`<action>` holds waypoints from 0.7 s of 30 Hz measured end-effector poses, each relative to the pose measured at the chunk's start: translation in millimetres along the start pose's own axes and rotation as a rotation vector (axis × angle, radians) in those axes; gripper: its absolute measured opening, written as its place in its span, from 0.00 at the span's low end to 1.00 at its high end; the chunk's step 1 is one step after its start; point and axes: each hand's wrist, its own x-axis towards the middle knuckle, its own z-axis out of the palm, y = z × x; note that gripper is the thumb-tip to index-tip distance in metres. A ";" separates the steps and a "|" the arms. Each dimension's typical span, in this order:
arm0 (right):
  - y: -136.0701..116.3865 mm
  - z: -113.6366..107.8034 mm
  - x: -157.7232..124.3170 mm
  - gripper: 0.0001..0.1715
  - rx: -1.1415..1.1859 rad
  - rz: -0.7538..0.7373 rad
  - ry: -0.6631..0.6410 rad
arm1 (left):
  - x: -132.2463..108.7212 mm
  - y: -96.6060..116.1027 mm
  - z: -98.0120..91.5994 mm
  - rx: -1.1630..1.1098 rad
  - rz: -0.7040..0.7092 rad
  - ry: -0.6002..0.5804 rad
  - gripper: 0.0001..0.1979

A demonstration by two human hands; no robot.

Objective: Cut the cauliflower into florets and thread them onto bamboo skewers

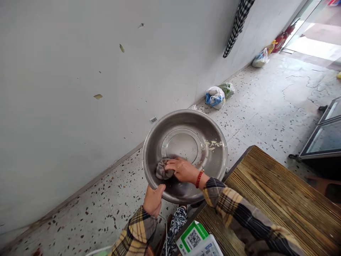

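A large metal basin [181, 122] fills the middle of the view, tilted toward me. My left hand [153, 200] grips its near-left rim, thumb over the edge and the other fingers mostly hidden beneath. Inside, my right hand [183, 170] is closed on a crumpled grey-brown cloth [163, 169] pressed against the lower left wall. Pale scraps [213, 144] cling to the right inner side of the basin. A red bracelet [199, 178] circles my right wrist.
To the right is a wooden table [277, 188] with a green QR-code card [193, 237] at its near corner. A white wall [66, 106] rises on the left. Plastic bags [215, 97] rest on the speckled floor [255, 117] along it. A wheeled glass-topped unit [323, 138] stands far right.
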 end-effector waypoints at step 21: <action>20.9 -87.1 15.7 0.18 -0.608 0.030 0.022 | -9.9 16.8 -4.3 0.315 0.087 -0.056 0.23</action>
